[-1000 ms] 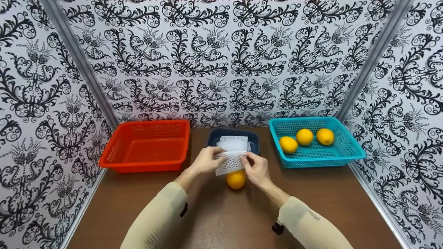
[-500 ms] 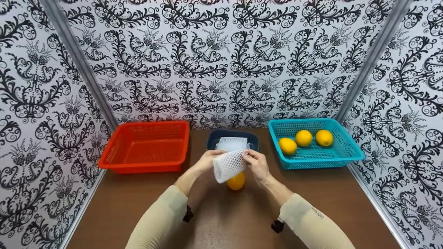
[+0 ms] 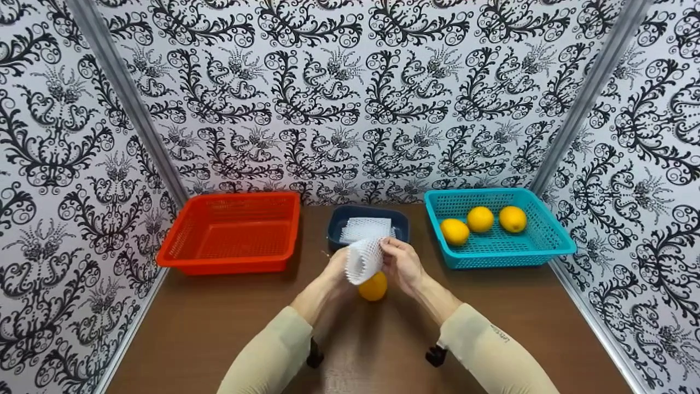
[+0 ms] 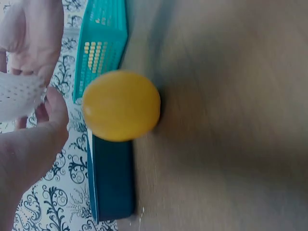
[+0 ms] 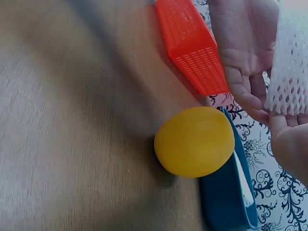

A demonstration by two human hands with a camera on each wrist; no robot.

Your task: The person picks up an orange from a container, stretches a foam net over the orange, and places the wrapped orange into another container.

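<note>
Both hands hold a white foam fruit net (image 3: 363,261), a mesh sleeve whose round mouth faces down toward me in the head view. My right hand (image 3: 406,266) pinches its upper right edge between thumb and fingers. On the other side my left hand (image 3: 334,268) grips it, with the fingers partly hidden behind the mesh. Below the net, a yellow-orange round fruit (image 3: 373,288) rests on the table, touched by neither hand. It looms large in the left wrist view, where the fruit (image 4: 121,106) stands in front of the dark blue tray (image 4: 113,178).
Behind the hands, the dark blue tray (image 3: 402,218) contains more white foam nets (image 3: 367,227). A red basket (image 3: 227,264) stands to the left. On the right, a turquoise basket (image 3: 508,259) holds three similar fruits (image 3: 480,219). Patterned walls (image 3: 339,109) enclose the brown table (image 3: 219,328).
The net went from lying flat between the hands to a rounded sleeve with its mouth opened and turned toward me. My left hand shifted slightly right and down; the fruit stayed put.
</note>
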